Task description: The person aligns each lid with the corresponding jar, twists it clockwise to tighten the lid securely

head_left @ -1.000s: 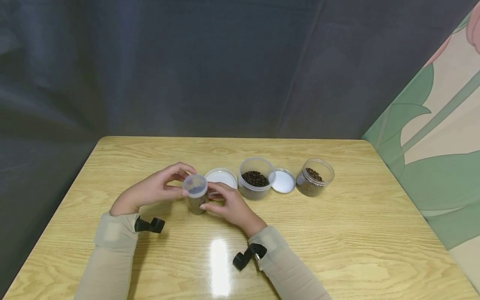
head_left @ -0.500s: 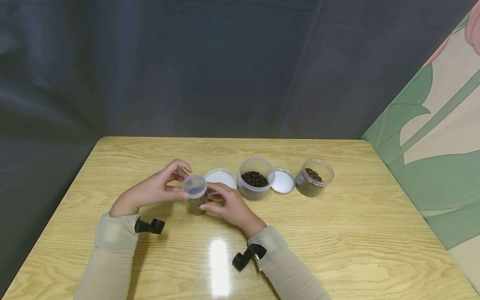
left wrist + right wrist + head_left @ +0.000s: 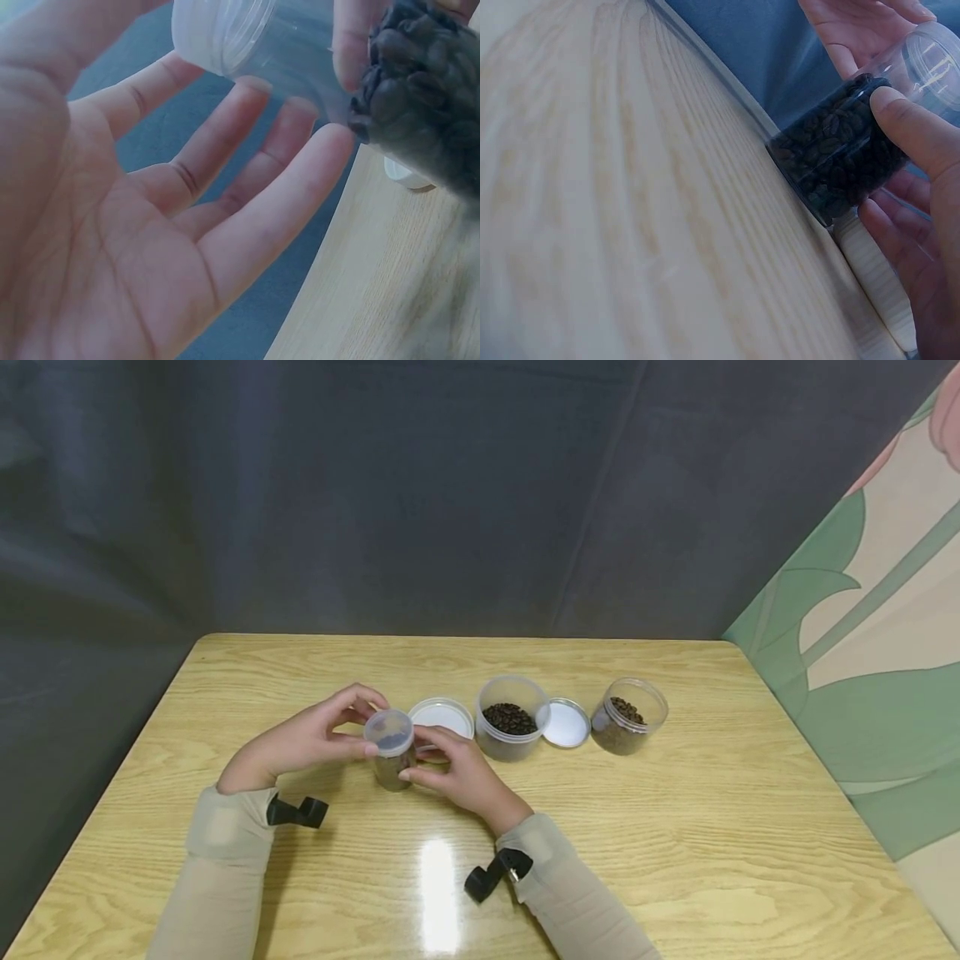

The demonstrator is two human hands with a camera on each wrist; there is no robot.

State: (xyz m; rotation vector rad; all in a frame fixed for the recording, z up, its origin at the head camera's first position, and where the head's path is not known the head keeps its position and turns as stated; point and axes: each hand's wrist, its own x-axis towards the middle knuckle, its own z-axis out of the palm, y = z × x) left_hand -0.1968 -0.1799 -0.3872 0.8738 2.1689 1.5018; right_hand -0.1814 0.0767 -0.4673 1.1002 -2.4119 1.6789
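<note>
Head view looks forward-down; close wrist views, apparently tilted, share jar.

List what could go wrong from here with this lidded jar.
If the right hand loosens, the jar could tip, as the left hand is up near its lid.

If the lid pops off suddenly, the dark beans inside might spill.

The uncovered tub stands near the right hand, so a bump could scatter its own beans.

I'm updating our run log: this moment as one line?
left hand: touches lid; right hand: grips jar; lid: on jar; jar: beans inside
</note>
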